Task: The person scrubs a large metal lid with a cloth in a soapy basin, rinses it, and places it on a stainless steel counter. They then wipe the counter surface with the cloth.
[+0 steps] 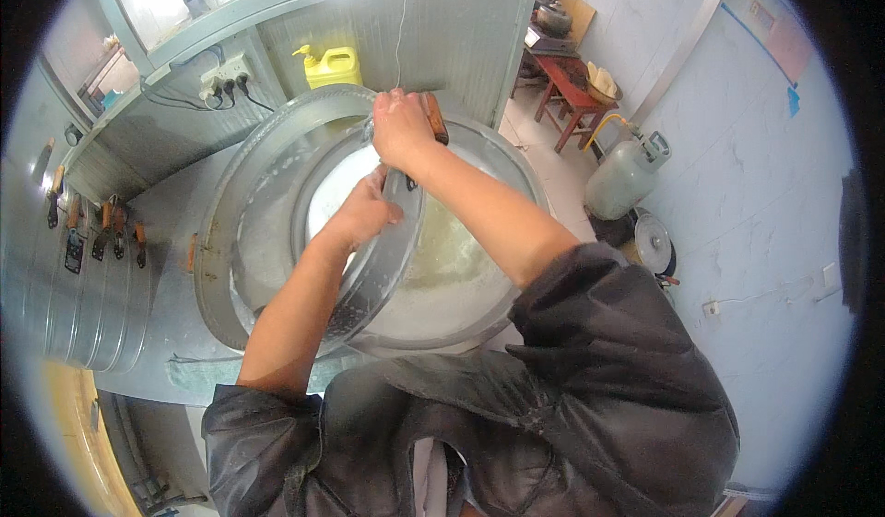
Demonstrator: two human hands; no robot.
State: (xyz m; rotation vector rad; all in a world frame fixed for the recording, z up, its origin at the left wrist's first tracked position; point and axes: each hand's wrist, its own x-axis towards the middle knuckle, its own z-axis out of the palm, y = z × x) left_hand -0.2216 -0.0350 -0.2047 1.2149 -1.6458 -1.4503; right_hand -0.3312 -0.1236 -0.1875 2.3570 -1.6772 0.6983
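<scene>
Dark sleeves (627, 360) and a dark garment fill the lower frame, nearest the camera; two bare forearms extend from them toward the center. Each hand meets a large round metal pan (214, 263), which lies left of center and overlaps the left part of a broad round basin (536, 180). Right hand (402, 131): closed on the pan at its upper right edge, where a brown handle (436, 118) shows against the side of the hand. Left hand (367, 211): touching the pan's edge just below the right hand, thumb apart from the fingers; their tips are partly hidden, so one cannot tell how far this grip is closed. Pale, cloudy liquid (452, 268) covers the basin's visible floor.

Surroundings: the gray counter (175, 208) spreads to the left, with a greenish cloth (198, 374) along its near edge. More round metal pans (88, 305) stand at the left of the frame, near several brown-handled clips (106, 226). Behind the large pan, at upper center, stands a yellow jug (332, 68) with a pump top; a socket strip (224, 74) with black plugs is fixed to the panel at its left. At upper right, a reddish wooden stand (573, 83) carries a bowl, and a gray gas cylinder (619, 183) stands below it near a round lid (653, 240).
</scene>
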